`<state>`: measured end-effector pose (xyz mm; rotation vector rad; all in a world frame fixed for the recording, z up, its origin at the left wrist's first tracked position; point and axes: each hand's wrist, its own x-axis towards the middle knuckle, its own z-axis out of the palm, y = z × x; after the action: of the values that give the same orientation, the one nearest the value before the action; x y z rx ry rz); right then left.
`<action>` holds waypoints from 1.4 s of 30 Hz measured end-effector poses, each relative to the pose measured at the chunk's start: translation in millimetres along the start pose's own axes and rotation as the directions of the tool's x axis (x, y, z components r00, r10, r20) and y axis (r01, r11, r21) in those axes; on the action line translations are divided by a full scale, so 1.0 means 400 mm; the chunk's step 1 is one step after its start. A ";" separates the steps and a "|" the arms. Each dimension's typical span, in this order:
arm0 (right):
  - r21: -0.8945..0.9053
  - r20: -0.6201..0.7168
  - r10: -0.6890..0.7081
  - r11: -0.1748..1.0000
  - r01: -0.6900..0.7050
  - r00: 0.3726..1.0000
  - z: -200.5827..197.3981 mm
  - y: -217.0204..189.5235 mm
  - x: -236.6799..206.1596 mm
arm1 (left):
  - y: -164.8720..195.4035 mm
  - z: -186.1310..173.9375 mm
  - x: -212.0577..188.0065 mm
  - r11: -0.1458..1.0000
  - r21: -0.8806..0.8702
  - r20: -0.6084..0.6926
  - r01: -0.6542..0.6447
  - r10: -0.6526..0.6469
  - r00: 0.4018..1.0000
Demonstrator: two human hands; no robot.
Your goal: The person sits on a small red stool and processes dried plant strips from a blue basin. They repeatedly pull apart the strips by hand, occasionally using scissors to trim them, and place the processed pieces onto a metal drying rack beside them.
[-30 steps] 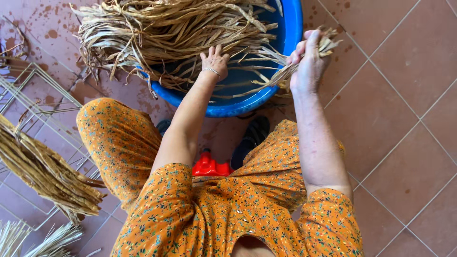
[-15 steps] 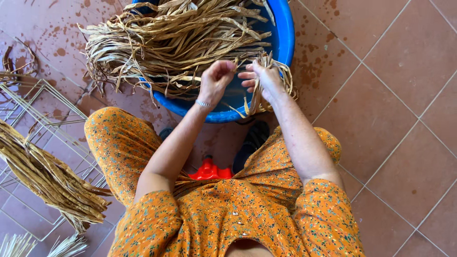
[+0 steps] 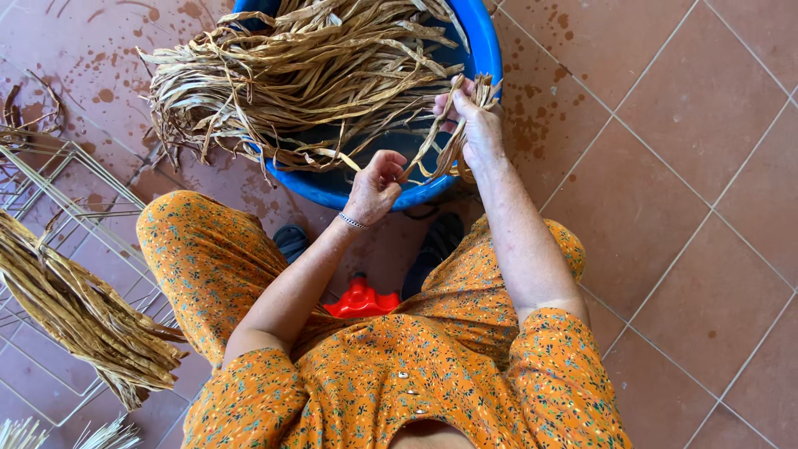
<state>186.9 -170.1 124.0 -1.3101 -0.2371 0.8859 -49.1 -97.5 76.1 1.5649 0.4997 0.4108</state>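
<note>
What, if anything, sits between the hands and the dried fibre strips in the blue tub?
Nothing visible. The right hand already grips a few tan dried strips; the left hand pinches their lower end over the round blue plastic tub.

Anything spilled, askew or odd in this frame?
Yes. Dark splash marks dot the tiles around the blue tub, so water looks splashed out. The dried strips spill over the tub's left rim onto the floor. Both hands, left and right, grip a few strips; nothing looks damaged.
</note>
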 end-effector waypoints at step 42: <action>0.475 -0.458 -0.143 0.795 0.377 0.878 -0.439 -0.265 0.109 | 0.164 0.051 0.106 0.771 0.363 0.302 -0.523 0.434 0.849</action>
<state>369.4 -268.8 155.6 -0.8491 0.1558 0.3747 1.7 -92.8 138.8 2.1574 0.0082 0.5479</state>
